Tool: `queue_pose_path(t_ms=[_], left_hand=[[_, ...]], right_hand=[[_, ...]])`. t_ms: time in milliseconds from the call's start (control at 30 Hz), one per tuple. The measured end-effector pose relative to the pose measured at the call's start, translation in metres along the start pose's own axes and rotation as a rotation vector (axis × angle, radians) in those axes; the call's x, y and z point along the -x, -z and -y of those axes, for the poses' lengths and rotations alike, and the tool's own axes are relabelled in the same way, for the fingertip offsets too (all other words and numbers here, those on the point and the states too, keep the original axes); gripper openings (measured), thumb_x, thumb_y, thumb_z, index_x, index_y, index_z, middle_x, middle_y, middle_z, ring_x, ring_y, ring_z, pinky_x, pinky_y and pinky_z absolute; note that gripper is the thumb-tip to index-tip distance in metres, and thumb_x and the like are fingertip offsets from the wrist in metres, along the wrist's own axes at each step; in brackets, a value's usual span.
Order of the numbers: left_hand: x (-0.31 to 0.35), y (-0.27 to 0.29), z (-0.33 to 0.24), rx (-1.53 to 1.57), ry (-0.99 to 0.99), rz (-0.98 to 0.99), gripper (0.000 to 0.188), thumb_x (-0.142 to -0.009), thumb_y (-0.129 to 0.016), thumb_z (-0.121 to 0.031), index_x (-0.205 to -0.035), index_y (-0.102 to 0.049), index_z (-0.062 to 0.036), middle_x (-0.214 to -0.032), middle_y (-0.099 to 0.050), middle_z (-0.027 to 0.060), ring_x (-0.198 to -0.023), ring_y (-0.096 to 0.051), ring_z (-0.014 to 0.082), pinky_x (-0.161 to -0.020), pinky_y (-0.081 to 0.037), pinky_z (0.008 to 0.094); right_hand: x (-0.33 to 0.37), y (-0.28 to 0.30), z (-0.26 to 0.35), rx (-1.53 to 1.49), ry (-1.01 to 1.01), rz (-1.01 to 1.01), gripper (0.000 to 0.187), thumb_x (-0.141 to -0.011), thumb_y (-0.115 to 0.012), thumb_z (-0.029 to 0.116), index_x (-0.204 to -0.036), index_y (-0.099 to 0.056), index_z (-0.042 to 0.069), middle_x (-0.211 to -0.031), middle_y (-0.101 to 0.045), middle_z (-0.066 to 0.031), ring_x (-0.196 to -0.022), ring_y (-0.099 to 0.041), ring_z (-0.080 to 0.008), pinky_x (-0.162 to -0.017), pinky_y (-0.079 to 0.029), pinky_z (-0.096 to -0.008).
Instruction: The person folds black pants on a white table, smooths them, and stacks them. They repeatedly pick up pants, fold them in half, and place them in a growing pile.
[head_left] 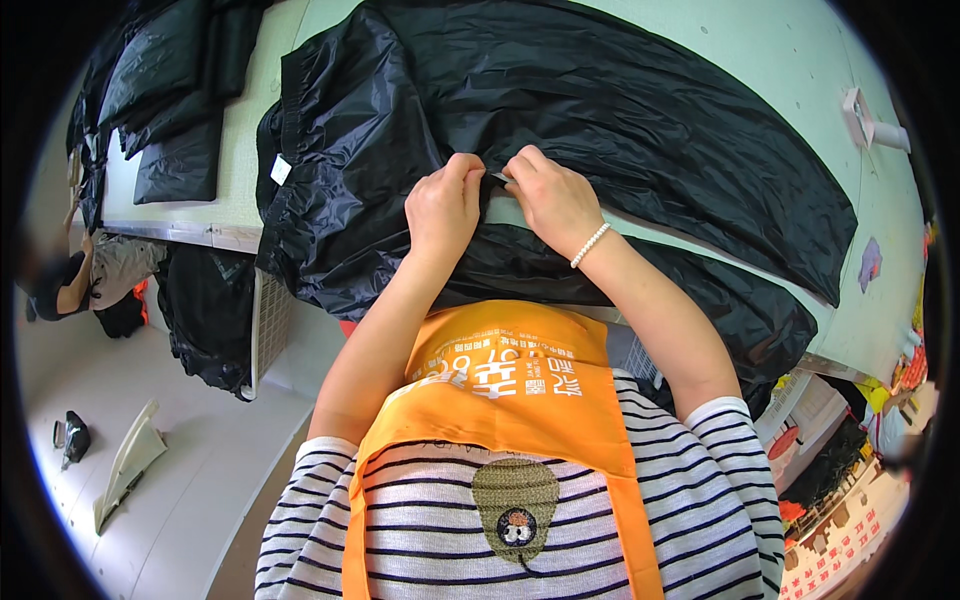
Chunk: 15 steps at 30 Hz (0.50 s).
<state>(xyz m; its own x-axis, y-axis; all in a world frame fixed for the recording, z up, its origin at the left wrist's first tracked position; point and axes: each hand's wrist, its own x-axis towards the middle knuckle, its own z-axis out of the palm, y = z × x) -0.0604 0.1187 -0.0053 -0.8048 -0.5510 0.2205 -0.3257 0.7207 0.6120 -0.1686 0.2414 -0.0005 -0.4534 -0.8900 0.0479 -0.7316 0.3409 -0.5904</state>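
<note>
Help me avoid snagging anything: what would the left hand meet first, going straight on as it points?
Most likely the black trousers, whose creased fabric lies just beyond the left hand; depth is unclear, so it might pass slightly above.

pinched piece (503, 178) mostly hidden, co-worker's head (38, 252) blurred

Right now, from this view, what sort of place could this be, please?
Probably a clothing workshop: black trousers lie spread on a long pale table, more folded black pieces are piled at its left, and the person wears an orange apron.
</note>
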Motion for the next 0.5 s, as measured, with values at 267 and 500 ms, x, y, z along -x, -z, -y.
queue_pose_path(t_ms=[267,500], left_hand=[[0.014,0.004,0.001,0.0,0.062,0.1,0.006,-0.076,-0.067,-0.008,-0.079,-0.069,-0.0025,-0.09,-0.065,0.0073,-0.075,-0.064,0.028,-0.068,-0.051,0.0344],[0.015,-0.013,0.003,-0.139,0.069,0.067,0.007,-0.07,-0.067,-0.006,-0.074,-0.066,0.0001,-0.085,-0.059,0.0108,-0.077,-0.06,0.0301,-0.069,-0.049,0.0371]], right_hand=[[0.015,0.018,0.002,-0.138,-0.141,-0.02,0.02,-0.081,-0.065,0.014,-0.096,-0.055,0.006,-0.097,-0.055,-0.0078,-0.079,-0.062,-0.0287,-0.066,-0.051,-0.0364],[0.026,0.008,0.008,-0.213,-0.136,-0.005,0.02,-0.081,-0.065,0.013,-0.096,-0.054,0.005,-0.097,-0.055,-0.0088,-0.079,-0.061,-0.0297,-0.066,-0.05,-0.0373]])
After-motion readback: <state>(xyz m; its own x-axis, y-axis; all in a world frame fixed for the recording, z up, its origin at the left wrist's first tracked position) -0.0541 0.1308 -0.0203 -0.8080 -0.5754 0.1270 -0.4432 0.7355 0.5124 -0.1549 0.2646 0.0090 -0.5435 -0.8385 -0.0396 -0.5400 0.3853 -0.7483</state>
